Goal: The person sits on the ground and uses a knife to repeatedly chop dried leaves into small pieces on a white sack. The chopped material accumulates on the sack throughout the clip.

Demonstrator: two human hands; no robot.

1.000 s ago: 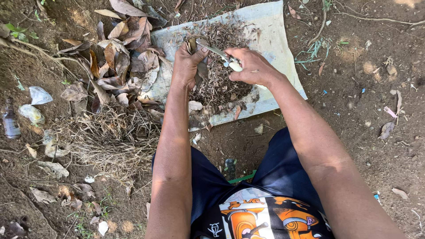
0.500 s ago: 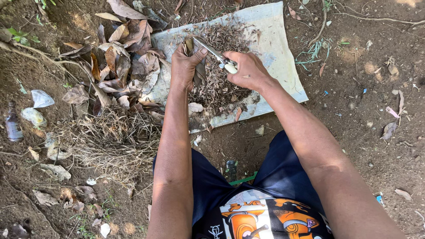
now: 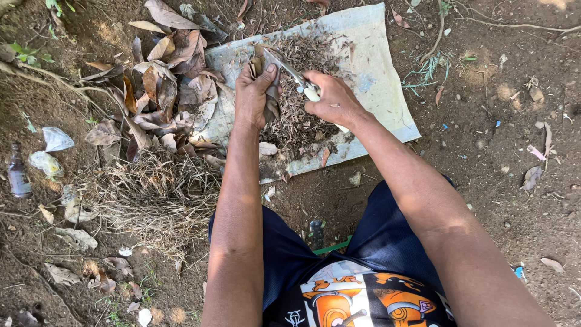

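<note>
My left hand (image 3: pixel 254 97) grips a bunch of dry brown leaves (image 3: pixel 270 91), held upright over a pale sheet (image 3: pixel 381 79) spread on the soil. My right hand (image 3: pixel 333 103) holds a knife (image 3: pixel 298 80) with a pale handle; its blade points up-left and rests against the leaf bunch near my left thumb. Below both hands, a heap of fine chopped leaf bits (image 3: pixel 302 115) lies on the sheet.
A pile of whole dry leaves (image 3: pixel 163 85) lies left of the sheet, with a tuft of dry grass (image 3: pixel 151 194) below it. A small dark bottle (image 3: pixel 18 172) and crumpled plastic (image 3: pixel 54 139) lie at the far left. Bare soil with twigs surrounds everything.
The knife has shifted slightly along the leaf bunch; both hands stay in nearly the same place over the sheet.
</note>
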